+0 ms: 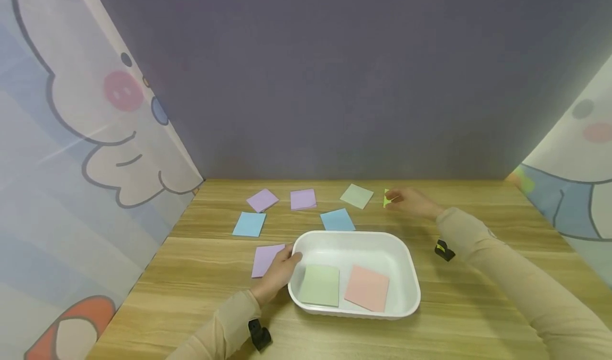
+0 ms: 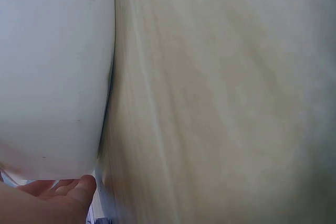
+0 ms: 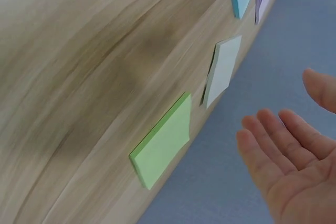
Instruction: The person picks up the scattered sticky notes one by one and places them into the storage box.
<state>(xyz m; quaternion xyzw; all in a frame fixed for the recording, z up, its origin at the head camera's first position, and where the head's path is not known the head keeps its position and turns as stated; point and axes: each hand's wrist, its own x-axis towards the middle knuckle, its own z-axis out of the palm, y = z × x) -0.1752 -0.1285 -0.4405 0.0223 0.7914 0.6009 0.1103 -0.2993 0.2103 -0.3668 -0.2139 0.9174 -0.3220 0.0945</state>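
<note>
My left hand (image 1: 279, 271) grips the left rim of a white plastic tub (image 1: 354, 243), thumb over the edge. In the left wrist view its fingers (image 2: 79, 192) sit against the end of the tub's wall (image 2: 52, 77). Inside the tub lie a pale green sticky note pad (image 1: 320, 285) and a pink one (image 1: 367, 289). My right hand (image 1: 412, 202) hovers with fingers spread over a bright green sticky note pad (image 1: 385, 199), partly hiding it in the head view. The right wrist view shows that pad (image 3: 163, 142) flat on the table, apart from the fingers.
More pads lie on the wooden table (image 1: 191, 291): a grey-green one (image 1: 356, 196), two blue ones (image 1: 249, 224) and several purple ones (image 1: 303, 199). A dark grey panel (image 1: 334, 84) rises behind the table. Printed cartoon curtains (image 1: 71, 163) flank both sides.
</note>
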